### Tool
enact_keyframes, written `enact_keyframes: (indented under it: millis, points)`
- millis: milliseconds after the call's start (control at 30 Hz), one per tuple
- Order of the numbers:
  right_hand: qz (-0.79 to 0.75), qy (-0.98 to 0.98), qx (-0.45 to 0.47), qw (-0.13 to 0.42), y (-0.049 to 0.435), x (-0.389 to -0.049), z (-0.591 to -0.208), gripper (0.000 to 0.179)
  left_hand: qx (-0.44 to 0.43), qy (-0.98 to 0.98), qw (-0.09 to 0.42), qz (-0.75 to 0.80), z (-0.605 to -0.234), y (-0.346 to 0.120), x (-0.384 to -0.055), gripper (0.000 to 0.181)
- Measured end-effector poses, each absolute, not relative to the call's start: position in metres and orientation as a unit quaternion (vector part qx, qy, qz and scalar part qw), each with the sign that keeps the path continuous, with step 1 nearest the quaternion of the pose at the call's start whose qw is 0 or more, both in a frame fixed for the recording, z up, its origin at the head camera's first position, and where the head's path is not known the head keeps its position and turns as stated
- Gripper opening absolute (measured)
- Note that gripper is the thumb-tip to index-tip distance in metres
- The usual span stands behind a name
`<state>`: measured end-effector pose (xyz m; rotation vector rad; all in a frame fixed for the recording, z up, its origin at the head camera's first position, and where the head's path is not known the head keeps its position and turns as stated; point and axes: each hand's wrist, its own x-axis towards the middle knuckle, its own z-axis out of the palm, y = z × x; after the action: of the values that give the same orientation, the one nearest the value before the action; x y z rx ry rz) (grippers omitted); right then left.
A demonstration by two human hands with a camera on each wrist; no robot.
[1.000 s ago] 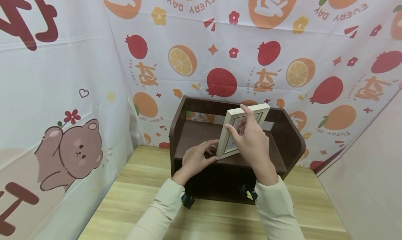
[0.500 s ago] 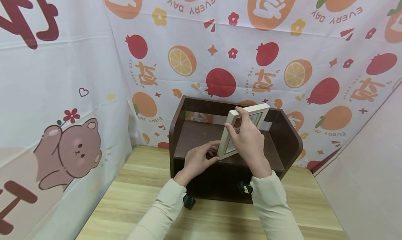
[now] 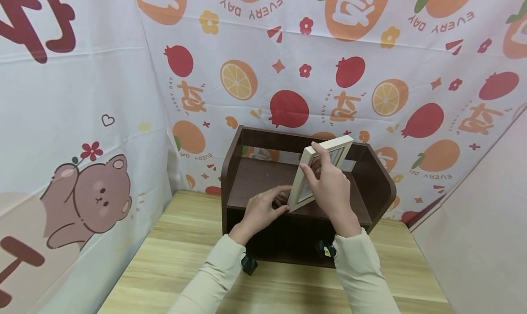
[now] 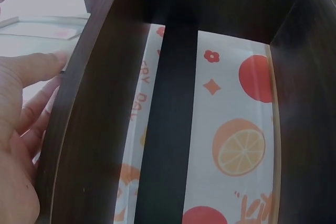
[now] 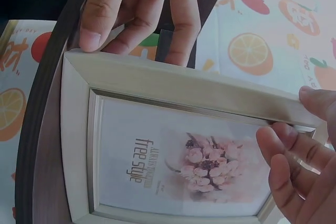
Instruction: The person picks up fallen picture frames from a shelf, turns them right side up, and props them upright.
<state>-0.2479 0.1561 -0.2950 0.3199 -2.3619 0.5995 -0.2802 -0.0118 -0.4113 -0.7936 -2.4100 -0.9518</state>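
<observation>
Fruit-print cloth hung behind the shelf; at its front edge, our right hand gripped a tilted photo frame while our left hand loosely touched its lower corner. Positioning seemed underway, next needing steady guidance.

The frame looks smooth, the shelf matt wood.

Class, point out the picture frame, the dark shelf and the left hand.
Picture frame (image 5: pixel 194 157), right wrist view: its flower print.
Dark shelf (image 3: pixel 256 176), head view: upper board's bare left part.
Left hand (image 3: pixel 260 210), head view: back of the hand.
</observation>
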Motion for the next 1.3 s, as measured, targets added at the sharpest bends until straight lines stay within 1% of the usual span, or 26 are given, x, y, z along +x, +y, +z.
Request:
enact_keyframes:
  millis: [133, 233, 533, 767, 1033, 1300]
  points:
    - [0.236, -0.902, 0.127, 0.34, 0.164, -0.247, -0.297, 0.055, -0.293, -0.864, 0.205, -0.355, -0.41, -0.005, -0.279, 0.05]
    - [0.243, -0.902, 0.131, 0.333, 0.169, -0.246, -0.297, 0.056, -0.293, -0.862, 0.204, -0.361, -0.411, -0.001, -0.279, 0.049]
    - [0.245, -0.917, 0.142, 0.279, 0.188, -0.239, -0.297, 0.055, -0.307, -0.851, 0.223, -0.363, -0.416, 0.014, -0.275, 0.044]
    - [0.223, -0.931, 0.14, 0.252, 0.2, -0.24, -0.29, 0.054, -0.307, -0.848, 0.236, -0.362, -0.415, 0.027, -0.277, 0.042]
    - [0.213, -0.938, 0.135, 0.239, 0.212, -0.24, -0.286, 0.053, -0.32, -0.843, 0.229, -0.366, -0.413, 0.041, -0.278, 0.042]
    - [0.215, -0.938, 0.105, 0.252, 0.22, -0.24, -0.288, 0.054, -0.326, -0.843, 0.22, -0.366, -0.414, 0.052, -0.278, 0.04]
